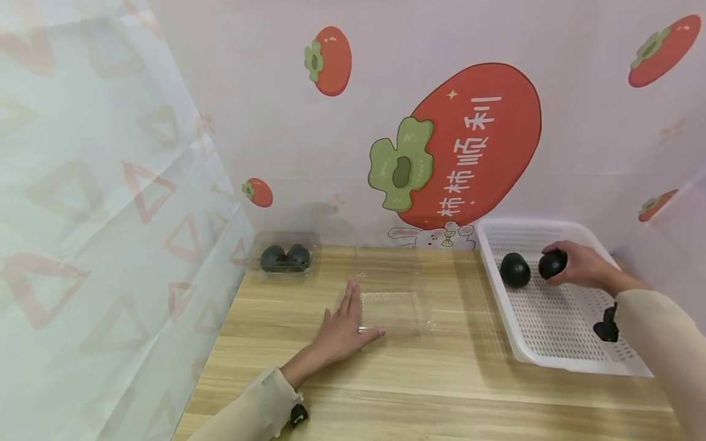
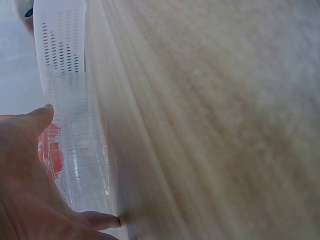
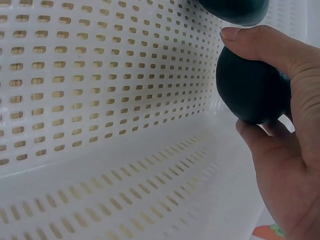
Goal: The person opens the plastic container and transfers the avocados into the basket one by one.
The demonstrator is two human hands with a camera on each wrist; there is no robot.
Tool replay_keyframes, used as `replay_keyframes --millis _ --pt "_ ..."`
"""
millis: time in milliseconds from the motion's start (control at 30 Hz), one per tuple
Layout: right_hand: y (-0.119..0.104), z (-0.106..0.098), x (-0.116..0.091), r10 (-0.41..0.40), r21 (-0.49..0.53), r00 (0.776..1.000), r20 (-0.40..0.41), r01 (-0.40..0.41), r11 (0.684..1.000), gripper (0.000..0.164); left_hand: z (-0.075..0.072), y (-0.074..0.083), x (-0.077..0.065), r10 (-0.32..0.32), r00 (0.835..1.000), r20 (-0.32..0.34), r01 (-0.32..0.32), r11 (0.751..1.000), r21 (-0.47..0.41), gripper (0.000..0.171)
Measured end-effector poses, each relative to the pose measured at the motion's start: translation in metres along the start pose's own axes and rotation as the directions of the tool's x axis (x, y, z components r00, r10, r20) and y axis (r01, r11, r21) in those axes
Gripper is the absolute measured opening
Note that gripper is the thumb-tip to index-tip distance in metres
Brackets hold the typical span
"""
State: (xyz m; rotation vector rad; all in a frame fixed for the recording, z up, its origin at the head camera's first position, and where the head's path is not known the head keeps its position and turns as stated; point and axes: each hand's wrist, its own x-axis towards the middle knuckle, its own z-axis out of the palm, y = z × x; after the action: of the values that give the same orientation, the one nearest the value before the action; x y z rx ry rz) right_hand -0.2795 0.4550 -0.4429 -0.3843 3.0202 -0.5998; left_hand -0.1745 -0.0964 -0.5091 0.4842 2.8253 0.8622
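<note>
My right hand [image 1: 579,264] grips a dark green, egg-shaped avocado [image 1: 553,264] inside the white perforated basket [image 1: 573,324]. In the right wrist view, thumb and fingers curl round this avocado [image 3: 250,87]. A second avocado [image 1: 515,270] lies just left of it in the basket. On the wooden table, a clear plastic clamshell box [image 1: 391,310] stands with its lid folded back toward the wall. My left hand [image 1: 343,327] rests at the box's front left corner, fingers extended along its left side and thumb along its front. The left wrist view shows the box [image 2: 80,145] beside that hand.
At the table's far left corner stands another clear box [image 1: 282,237] with two dark avocados [image 1: 298,258] inside. A printed cloth wall [image 1: 342,141] closes off the back, and a white sheet [image 1: 110,214] the left side. The wooden table [image 1: 386,392] extends in front.
</note>
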Motion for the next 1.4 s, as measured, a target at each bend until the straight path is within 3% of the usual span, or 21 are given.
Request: replay_keyframes --millis 267,667,1200,1400 --pt "0.005 0.014 0.006 -0.061 -0.027 0.998 -0.006 0.061 0.998 0.077 0.001 -0.001 0.0 -0.001 1.0 0.003 0.001 1.0 0.001 0.114" --pt "0.009 0.017 0.011 0.015 -0.024 0.998 0.064 -0.013 1.0 0.081 0.0 0.0 0.0 -0.012 1.0 -0.004 0.012 1.0 -0.008 0.113" --pt "0.012 0.023 0.006 -0.076 -0.021 0.996 0.036 0.076 0.997 0.078 0.0 0.0 0.0 -0.006 1.0 0.006 0.006 1.0 -0.004 0.113" --pt "0.011 0.025 0.005 -0.064 0.003 0.995 0.07 0.064 0.998 0.084 0.0 0.0 -0.001 -0.007 1.0 0.001 0.007 1.0 -0.008 0.114"
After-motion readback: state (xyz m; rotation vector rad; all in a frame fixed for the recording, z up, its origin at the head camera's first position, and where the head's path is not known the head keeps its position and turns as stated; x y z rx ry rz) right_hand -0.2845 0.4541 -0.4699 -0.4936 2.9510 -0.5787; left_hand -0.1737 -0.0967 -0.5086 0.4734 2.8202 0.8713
